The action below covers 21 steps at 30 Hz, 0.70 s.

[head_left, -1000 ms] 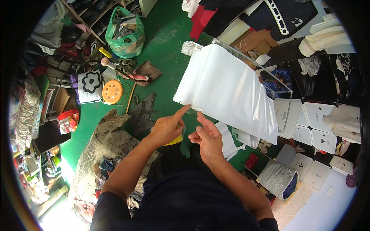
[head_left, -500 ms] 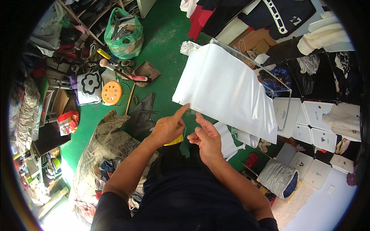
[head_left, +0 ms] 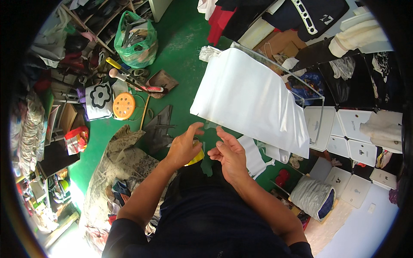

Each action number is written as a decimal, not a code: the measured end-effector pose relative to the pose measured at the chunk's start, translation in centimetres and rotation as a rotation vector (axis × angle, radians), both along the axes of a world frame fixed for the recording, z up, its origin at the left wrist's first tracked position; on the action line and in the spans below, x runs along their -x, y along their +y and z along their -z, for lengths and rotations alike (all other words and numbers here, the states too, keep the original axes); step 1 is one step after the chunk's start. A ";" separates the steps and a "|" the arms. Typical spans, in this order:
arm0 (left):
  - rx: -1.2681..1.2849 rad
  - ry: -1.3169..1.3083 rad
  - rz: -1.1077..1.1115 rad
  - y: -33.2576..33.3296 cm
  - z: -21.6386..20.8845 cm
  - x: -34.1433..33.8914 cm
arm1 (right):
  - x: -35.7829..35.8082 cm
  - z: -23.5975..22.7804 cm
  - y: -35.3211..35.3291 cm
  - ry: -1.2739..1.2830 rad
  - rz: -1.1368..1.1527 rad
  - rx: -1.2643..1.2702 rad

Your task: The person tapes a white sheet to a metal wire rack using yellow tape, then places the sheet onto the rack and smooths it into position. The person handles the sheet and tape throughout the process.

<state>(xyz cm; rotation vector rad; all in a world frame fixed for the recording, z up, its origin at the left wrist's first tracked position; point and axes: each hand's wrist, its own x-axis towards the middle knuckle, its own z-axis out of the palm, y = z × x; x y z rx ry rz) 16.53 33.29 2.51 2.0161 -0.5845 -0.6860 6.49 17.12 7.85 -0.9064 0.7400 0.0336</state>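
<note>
A large white sheet (head_left: 249,99), smooth and slightly shiny, drapes over a clear-sided frame (head_left: 320,116) in front of me. Just short of its near edge is my left hand (head_left: 184,148), fingers bent and apart, with nothing visible in them. My right hand (head_left: 232,159) is beside it, palm turned inward, index finger stretched toward the sheet's edge and the other fingers loosely curved. Neither hand touches the sheet. Under my left hand shows part of a yellow object (head_left: 197,158); its kind is hidden. Smaller white sheet pieces (head_left: 249,155) lie below the large sheet's near edge.
On the green floor (head_left: 180,38) stand a green plastic bag (head_left: 137,41) full of scraps, an orange stool (head_left: 124,105) and a dustpan (head_left: 163,82). A camouflage-patterned cloth (head_left: 107,167) is heaped at my left. White storage cubes (head_left: 353,124) line the right side.
My left hand has drawn back from the sheet's near edge, and its pointing index finger is now bent. The right hand has barely moved.
</note>
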 end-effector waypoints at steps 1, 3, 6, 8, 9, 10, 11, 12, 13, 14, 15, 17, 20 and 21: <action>0.032 -0.023 0.003 -0.1 -0.5 0.1 | 0.0 0.1 0.0 0.001 0.001 -0.002; 0.096 -0.070 0.006 -0.4 -1.2 0.3 | 0.1 0.2 0.0 0.001 0.000 -0.006; 0.022 -0.125 0.083 -0.9 -1.7 0.2 | 0.1 0.3 -0.1 -0.010 -0.005 -0.008; -0.011 -0.149 0.102 -1.3 -1.8 0.1 | 0.1 0.5 -0.1 -0.022 0.006 -0.018; -0.027 -0.161 0.111 -1.5 -1.9 0.0 | 0.1 0.5 -0.1 -0.028 0.012 -0.024; -0.038 -0.179 0.117 -1.6 -1.8 -0.1 | 0.1 0.5 -0.1 -0.025 0.009 -0.020; -0.049 -0.197 0.123 -1.8 -1.7 -0.2 | 0.1 0.5 -0.1 -0.022 0.006 -0.017; -0.059 -0.215 0.130 -1.9 -1.5 -0.2 | 0.1 0.5 -0.2 -0.018 0.005 -0.013; -0.055 -0.231 0.136 -2.0 -1.5 -0.2 | 0.1 0.5 -0.2 -0.017 0.009 -0.014; -0.052 -0.248 0.141 -2.1 -1.5 -0.2 | 0.1 0.4 -0.2 -0.016 0.012 -0.014; -0.049 -0.265 0.146 -2.2 -1.5 -0.3 | 0.1 0.3 -0.1 -0.015 0.015 -0.015; -0.068 -0.289 0.159 -2.4 -1.5 -0.3 | 0.1 0.5 -0.1 -0.015 0.015 -0.015; -0.119 -0.321 0.192 -2.7 -1.3 -0.4 | 0.0 0.4 -0.1 0.007 0.017 -0.005; -0.139 -0.331 0.205 -2.7 -1.3 -0.3 | 0.0 0.3 -0.1 0.019 0.019 -0.001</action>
